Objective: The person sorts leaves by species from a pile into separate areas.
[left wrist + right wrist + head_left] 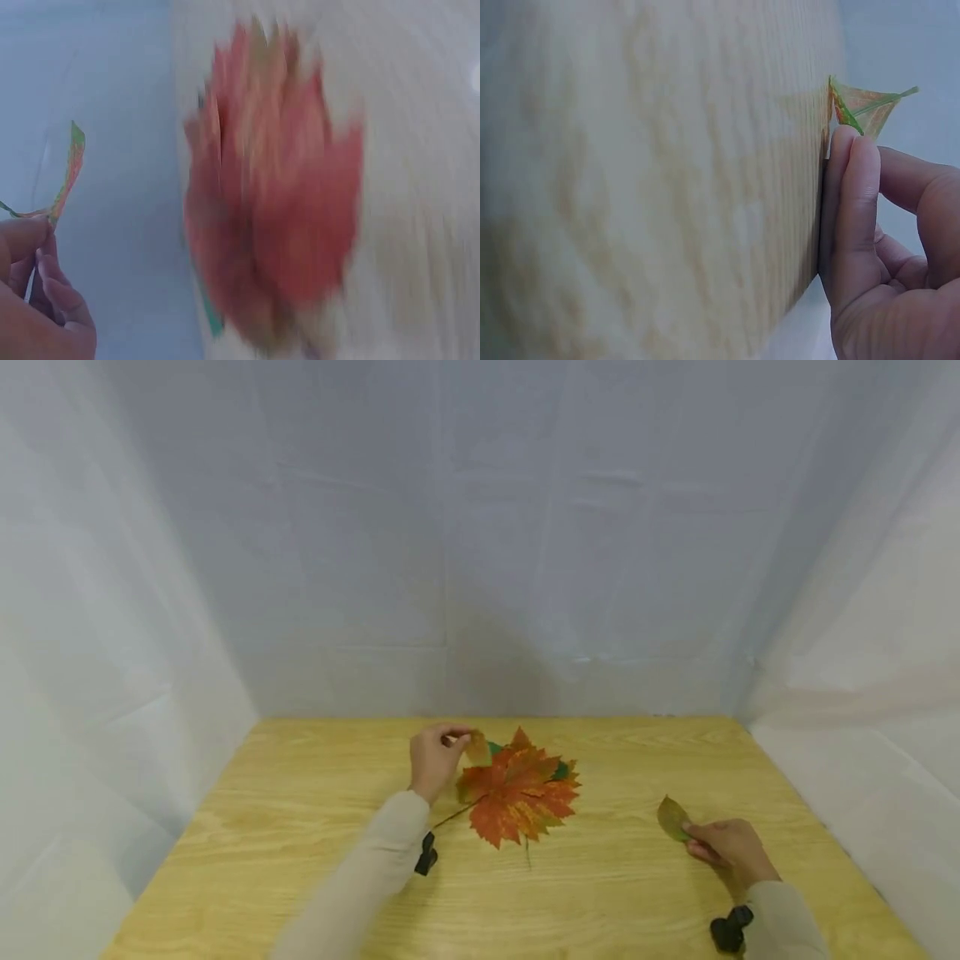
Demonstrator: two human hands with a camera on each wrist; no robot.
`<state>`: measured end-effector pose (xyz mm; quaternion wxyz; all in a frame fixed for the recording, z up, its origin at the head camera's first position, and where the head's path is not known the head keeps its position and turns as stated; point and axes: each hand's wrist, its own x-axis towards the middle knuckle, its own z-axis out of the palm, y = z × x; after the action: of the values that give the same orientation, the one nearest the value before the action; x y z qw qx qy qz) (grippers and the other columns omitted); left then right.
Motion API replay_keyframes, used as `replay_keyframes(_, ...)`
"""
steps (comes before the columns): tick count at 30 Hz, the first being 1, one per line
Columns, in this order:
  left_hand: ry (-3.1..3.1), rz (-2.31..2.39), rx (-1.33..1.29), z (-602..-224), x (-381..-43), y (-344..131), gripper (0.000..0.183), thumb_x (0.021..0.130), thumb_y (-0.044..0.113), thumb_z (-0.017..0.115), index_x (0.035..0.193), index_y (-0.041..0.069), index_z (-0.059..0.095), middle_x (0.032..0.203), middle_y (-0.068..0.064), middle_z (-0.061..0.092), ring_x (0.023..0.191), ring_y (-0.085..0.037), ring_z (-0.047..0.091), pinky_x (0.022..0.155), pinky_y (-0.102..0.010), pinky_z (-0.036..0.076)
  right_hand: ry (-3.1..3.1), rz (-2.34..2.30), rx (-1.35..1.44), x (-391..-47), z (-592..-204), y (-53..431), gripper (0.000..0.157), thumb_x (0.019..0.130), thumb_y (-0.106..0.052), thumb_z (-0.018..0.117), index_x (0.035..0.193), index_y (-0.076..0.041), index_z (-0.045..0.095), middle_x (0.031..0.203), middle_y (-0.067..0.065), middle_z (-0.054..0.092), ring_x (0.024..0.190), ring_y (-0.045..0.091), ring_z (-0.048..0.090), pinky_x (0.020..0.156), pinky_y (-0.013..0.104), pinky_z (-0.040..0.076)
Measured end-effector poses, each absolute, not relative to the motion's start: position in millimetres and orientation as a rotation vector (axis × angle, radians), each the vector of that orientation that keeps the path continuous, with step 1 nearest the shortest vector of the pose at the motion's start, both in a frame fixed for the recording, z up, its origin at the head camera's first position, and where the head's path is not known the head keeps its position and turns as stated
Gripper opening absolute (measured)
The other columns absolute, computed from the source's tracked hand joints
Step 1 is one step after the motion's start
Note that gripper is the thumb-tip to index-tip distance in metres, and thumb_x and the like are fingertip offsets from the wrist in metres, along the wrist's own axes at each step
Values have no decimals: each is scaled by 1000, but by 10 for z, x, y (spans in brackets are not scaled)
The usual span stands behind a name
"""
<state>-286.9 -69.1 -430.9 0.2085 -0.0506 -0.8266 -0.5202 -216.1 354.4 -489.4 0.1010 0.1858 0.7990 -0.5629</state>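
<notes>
Between thumb and fingertips my left hand (435,758) pinches a small yellow-brown leaf (478,749), held up at the upper left side of a pile of leaves. That pile of red-orange maple leaves (521,789) lies mid-table, with bits of green showing and thin stems sticking out. In the left wrist view the pile is blurred, and the pinched leaf (71,172) looks green with reddish-orange. Off to the right, low over the table, my right hand (727,846) pinches an oval green-brown leaf (672,818) by its lower end. The right wrist view shows that leaf (874,109) folded, with a green midrib.
The wood-grain table (600,893) reaches back to a pale cloth backdrop (495,568). Similar white sheets hang at the left and right sides. A small black device (426,855) sits at the left wrist, another black device (731,929) at the right.
</notes>
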Motion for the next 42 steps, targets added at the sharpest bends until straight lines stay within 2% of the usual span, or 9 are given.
replay_keyframes(4, -2311, -1736, -137, -4320, -2749, -149, 13, 86, 11, 73, 96, 3, 75, 89, -9, 72, 73, -15, 63, 61, -26, 51, 2366, -1680, 506, -2179, -4890, 3529, 35, 93, -15, 62, 102, 19, 60, 65, -1, 66, 57, 6, 65, 60, 19, 55)
replay_keyframes(9, -2336, -1961, -136, -4508, -2591, 484, 10, 85, 11, 73, 94, 6, 76, 90, -3, 71, 74, -10, 63, 63, -24, 53, 2366, -1715, 509, -2187, -4888, 3534, 34, 94, -12, 60, 104, 21, 58, 65, 0, 66, 57, 6, 65, 59, 18, 55)
replay_keyframes(14, -2398, -1907, -122, -4703, -2439, 981, 2, 82, 9, 75, 82, 8, 77, 76, 3, 68, 64, -6, 58, 57, -22, 50, 2352, -1743, 500, -2191, -4910, 3553, 35, 94, -11, 60, 104, 22, 57, 66, 2, 67, 58, 7, 66, 60, 19, 56)
replay_keyframes(17, -2443, -1848, -70, -4800, -2374, 1164, 5, 81, 8, 75, 78, 11, 77, 69, 6, 64, 59, -5, 55, 54, -22, 47, 2355, -1739, 507, -2191, -4931, 3550, 34, 94, -11, 60, 103, 22, 58, 66, 2, 67, 57, 7, 66, 59, 19, 56)
replay_keyframes(24, -2463, -1686, -52, -4966, -2323, 1323, 8, 77, 5, 77, 74, 12, 76, 65, 6, 65, 58, -5, 57, 53, -21, 47, 2363, -1720, 502, -2169, -4946, 3546, 37, 94, -14, 61, 104, 22, 59, 67, 2, 68, 58, 8, 66, 59, 19, 56)
replay_keyframes(36, -2441, -1731, -77, -5062, -2333, 1374, 6, 79, 6, 76, 77, 11, 77, 69, 5, 67, 62, -7, 58, 56, -23, 48, 2346, -1798, 499, -2159, -5006, 3554, 34, 93, -10, 61, 104, 23, 58, 65, 3, 67, 57, 7, 66, 58, 18, 55)
replay_keyframes(39, -2435, -1750, -96, -5061, -2315, 1378, 5, 79, 4, 76, 81, 9, 77, 72, 3, 68, 64, -9, 60, 58, -23, 50, 2345, -1802, 501, -2157, -5006, 3549, 35, 93, -10, 61, 106, 23, 58, 66, 3, 67, 58, 7, 66, 59, 19, 56)
replay_keyframes(42, -2462, -1772, -129, -5040, -2282, 1379, 12, 80, 2, 75, 92, 4, 76, 78, -1, 70, 70, -11, 63, 61, -24, 53, 2351, -1789, 500, -2151, -4993, 3553, 36, 93, -11, 61, 106, 22, 58, 66, 2, 66, 58, 7, 66, 59, 18, 55)
